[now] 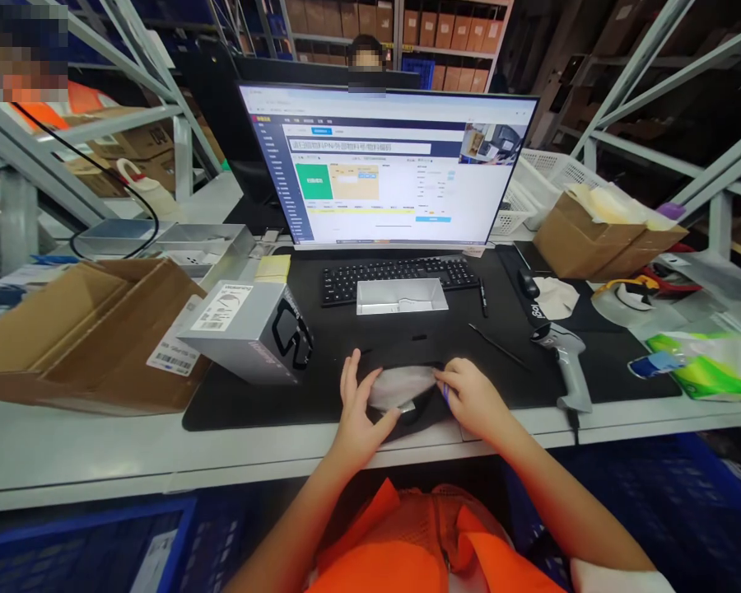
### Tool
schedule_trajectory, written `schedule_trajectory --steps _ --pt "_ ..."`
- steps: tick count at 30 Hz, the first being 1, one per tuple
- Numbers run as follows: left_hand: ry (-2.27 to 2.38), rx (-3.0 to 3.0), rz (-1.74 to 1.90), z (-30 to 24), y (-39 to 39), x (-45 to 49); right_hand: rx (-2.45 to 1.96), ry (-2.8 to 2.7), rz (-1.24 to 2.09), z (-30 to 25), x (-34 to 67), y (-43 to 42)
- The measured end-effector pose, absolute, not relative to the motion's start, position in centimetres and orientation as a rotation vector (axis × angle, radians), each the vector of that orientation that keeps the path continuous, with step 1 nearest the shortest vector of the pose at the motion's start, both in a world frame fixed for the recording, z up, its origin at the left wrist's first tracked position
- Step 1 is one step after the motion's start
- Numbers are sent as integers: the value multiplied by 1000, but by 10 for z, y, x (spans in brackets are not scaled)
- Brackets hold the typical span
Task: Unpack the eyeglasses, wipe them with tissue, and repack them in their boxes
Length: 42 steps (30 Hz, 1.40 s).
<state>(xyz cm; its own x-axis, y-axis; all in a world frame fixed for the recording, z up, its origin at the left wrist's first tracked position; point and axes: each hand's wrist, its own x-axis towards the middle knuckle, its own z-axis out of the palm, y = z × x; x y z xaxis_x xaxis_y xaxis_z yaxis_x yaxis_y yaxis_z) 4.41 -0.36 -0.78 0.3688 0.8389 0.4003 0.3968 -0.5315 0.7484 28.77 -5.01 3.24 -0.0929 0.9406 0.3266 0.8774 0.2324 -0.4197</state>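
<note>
Near the front edge of the desk, both hands are on a small black pouch (425,416) with a gaping mouth. Pale, whitish material (401,384) shows inside it. My left hand (359,416) grips the pouch's left side, the thumb at the near rim and the fingers at the far left. Closed in a pinch, my right hand (474,402) holds the right end of the rim; a bit of blue shows by its fingers. A grey printed box (253,333) with a label stands upright to the left. Just beyond the pouch lies a small dark piece (419,337).
An open cardboard box (99,329) sits at left. Behind the pouch are a clear tray (401,298), a keyboard (346,282) and a monitor (401,189). A barcode scanner (569,366), a thin dark tool (499,345) and a mouse (528,284) lie at right.
</note>
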Motion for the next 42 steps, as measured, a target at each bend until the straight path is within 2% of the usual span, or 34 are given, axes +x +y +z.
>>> schedule_trajectory --steps 5,8,12,15,20,23,28,33,37,42 --pt "1123 2217 1209 -1 -7 46 -1730 -2027 567 56 303 -37" --pt "1111 2263 1145 1 -8 45 -1615 -1886 677 72 297 -40" --pt "1121 2217 1074 7 -5 45 -1413 -2187 559 86 257 -51" --pt "1017 2311 1077 21 -2 47 -1418 -2335 439 87 238 -58" --pt "863 2663 655 48 3 55 -1281 -1996 467 70 277 -63" --pt "893 2727 570 56 6 59 -1543 -1726 332 50 307 -59" --pt "843 2802 559 63 11 66 -1908 -1851 515 27 313 -44" --pt "940 2826 585 58 10 72 -1935 -1856 498 51 315 -44" --pt "996 2731 714 46 6 75 -1807 -1836 376 87 291 -44" --pt "894 2581 863 42 10 67 -1476 -2307 258 91 235 -44"
